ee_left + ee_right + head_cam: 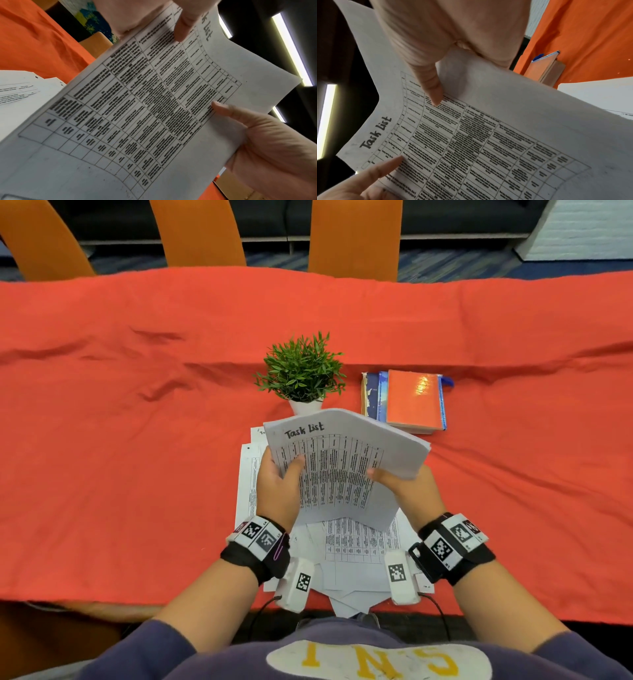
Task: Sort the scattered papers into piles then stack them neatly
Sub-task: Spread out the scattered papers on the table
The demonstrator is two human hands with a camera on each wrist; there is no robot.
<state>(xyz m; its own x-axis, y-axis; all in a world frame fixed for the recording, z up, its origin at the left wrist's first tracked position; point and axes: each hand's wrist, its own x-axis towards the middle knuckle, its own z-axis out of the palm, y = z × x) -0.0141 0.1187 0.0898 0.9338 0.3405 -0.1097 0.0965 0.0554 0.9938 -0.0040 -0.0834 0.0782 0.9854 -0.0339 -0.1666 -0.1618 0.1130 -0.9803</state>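
Both hands pinch one bundle of white printed sheets [342, 467], lifted above the loose white papers [359, 546] spread on the red cloth-covered table [137, 440]: the left hand [277, 484] clamps its left edge with the thumb on top, and the right hand [407, 487] clamps the right edge the same way. To square the bundle well, I would loosen the pinch, tap its lower edge on the table, then lay it flat. Handwriting on the top sheet reads "Task list" above a printed table too blurred to read. Beyond the bundle stands a small green plant in a white pot [301, 371]; right of that plant lie stacked books with an orange cover uppermost [411, 398].
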